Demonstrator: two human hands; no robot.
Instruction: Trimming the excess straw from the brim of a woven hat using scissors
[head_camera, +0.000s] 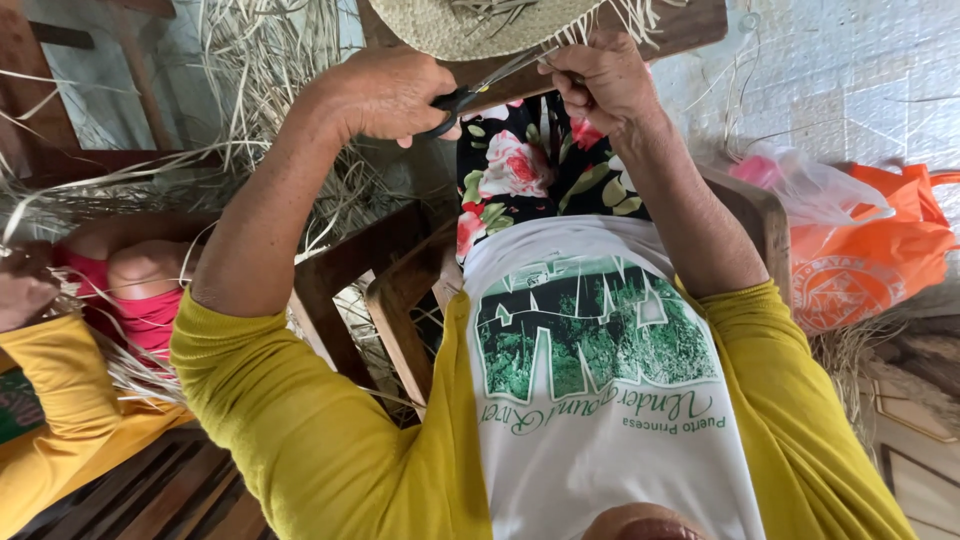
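My left hand (385, 95) is closed around the black handles of a pair of scissors (478, 88), whose blades point up and right toward the fringe of a woven straw hat (470, 25). My right hand (600, 80) pinches loose straw strands at the hat's edge, right beside the scissor tips. The hat rests on a dark wooden board (685, 25) above my lap, which is covered by floral cloth (520, 170). Both arms wear yellow sleeves.
Long dry straw strands (250, 70) hang in a heap at the upper left. A wooden chair frame (390, 290) stands under my left arm. Another person in yellow sleeve and pink clothing (130, 300) sits at the left. An orange bag (860, 260) and clear plastic bag (805, 185) lie at the right.
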